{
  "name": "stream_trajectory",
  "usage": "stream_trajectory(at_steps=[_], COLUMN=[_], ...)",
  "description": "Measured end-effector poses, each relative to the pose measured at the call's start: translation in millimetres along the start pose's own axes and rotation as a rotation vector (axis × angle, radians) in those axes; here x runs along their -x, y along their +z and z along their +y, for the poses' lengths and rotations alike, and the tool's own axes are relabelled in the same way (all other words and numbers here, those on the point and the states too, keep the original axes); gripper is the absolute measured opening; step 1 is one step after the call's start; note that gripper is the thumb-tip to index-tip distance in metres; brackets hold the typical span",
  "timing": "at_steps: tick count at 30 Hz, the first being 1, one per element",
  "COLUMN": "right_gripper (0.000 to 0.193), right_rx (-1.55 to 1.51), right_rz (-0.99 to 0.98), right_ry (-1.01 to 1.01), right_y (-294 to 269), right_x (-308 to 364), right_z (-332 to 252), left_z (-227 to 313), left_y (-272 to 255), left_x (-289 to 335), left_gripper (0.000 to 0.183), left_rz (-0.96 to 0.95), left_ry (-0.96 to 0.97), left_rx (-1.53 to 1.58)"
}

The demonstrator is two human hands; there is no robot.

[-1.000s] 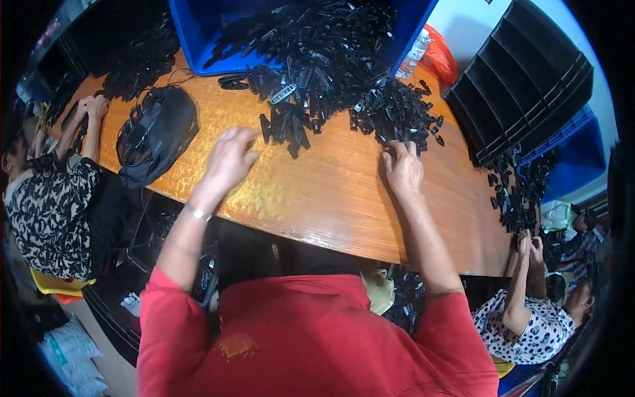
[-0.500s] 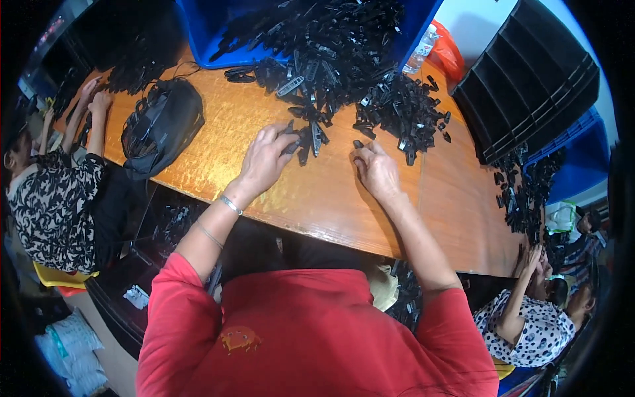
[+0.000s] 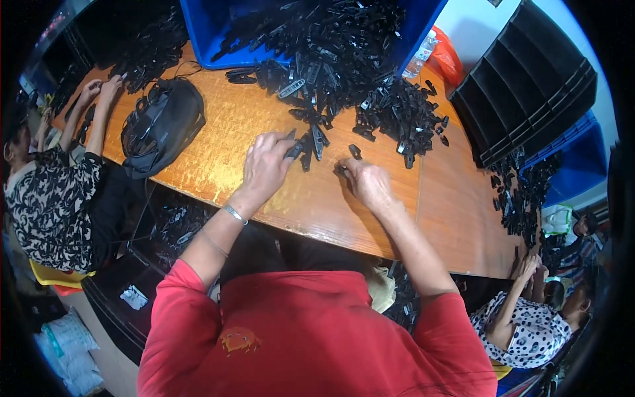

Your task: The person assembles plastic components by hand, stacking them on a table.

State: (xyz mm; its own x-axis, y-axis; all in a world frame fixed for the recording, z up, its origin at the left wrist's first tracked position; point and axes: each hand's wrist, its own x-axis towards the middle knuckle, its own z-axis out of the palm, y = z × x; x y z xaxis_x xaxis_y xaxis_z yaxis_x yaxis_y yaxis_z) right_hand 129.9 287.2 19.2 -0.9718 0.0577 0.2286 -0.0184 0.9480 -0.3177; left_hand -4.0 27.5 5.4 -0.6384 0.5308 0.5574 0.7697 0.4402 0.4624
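In the middle of the frame, the left hand (image 3: 266, 164) curls its fingers against black clips (image 3: 317, 140) at the pile's near edge — whether it grips one, I cannot tell. Right of it, the right hand (image 3: 368, 180) pinches a dark piece (image 3: 340, 171) at its fingertips, above the wooden table (image 3: 317, 212). The pile spills from a blue bin (image 3: 428, 28) at upper centre.

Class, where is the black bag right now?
In the head view, the black bag lies on the left part of the wooden table, left of the person's left hand and lower in the picture than the blue bin.
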Motion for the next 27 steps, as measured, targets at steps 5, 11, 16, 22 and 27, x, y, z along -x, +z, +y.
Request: stream_trajectory(at_steps=[5,11,16,22,27], right_gripper=[0.024,0.018,0.021,0.016,0.01], right_rx=[0.008,-0.047,0.031,-0.029,-0.117], right_rz=[-0.021,-0.039,-0.079,-0.036,-0.024], right_ry=[-0.116,0.002,-0.019,-0.1,-0.158], right_y=[1,-24,-19,-17,-20], right_x=[8,9,13,17,24], right_z=[11,-25,-25,-33,-50], left_z=[3,-8,-1,6,21], left_y=[-4,-4,-7,-18,-30], left_x=[9,20,21,32,51], left_gripper=[0.033,0.022,0.013,0.014,0.015], left_rz=[0.019,0.04,0.057,-0.017,-0.086], left_ry=[0.054,0.045,0.023,0.05,-0.031], left_rx=[-0.07,-0.062,-0.048,-0.143,-0.077])
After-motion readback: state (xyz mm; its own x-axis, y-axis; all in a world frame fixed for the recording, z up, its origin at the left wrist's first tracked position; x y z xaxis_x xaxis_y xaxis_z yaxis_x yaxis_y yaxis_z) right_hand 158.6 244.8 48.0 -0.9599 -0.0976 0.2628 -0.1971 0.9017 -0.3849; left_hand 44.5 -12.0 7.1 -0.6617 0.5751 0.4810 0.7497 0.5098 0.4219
